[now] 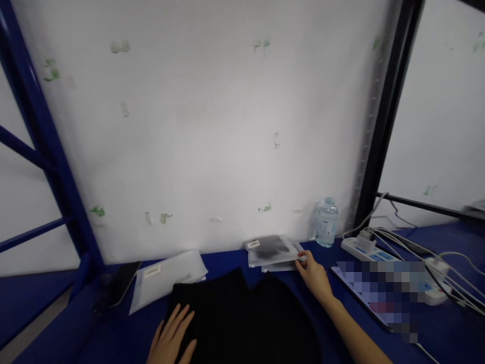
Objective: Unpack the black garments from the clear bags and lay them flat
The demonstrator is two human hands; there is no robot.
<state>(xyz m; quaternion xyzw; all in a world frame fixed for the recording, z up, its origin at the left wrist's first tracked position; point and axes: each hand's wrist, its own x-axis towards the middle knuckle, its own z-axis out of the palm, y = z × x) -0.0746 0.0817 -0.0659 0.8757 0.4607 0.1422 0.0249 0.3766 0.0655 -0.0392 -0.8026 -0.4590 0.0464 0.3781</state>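
1. White wall panel (212,126) closes off the back of a blue bench (94,328), framed by blue and black rack posts.
2. Landmark: a black garment (242,318) lies flat on the bench, front and centre.
3. Left hand (172,336) rests palm-down on the garment's left edge, fingers spread and flat; it grips nothing.
4. Right hand (314,275) reaches beyond the garment's upper right corner and pinches the near right corner of a stack of clear bags (273,251), thumb and fingertips closed on the edge.
5. The bags hold dark folded items and sit just behind the garment, against the wall.
6. An empty-looking bag (166,278) lies left of the garment's top edge; a phone (121,283) lies further left.
7. Right of the bags stands a water bottle (326,222); further right, a power strip (364,247) with cables, and a blurred-out flat item.
8. Judgement: the step in hand appears to be taking a bag from the stack while the garment is held flat.
9. Judgement: the next move calls for separating only the top bag and keeping the garment undisturbed.
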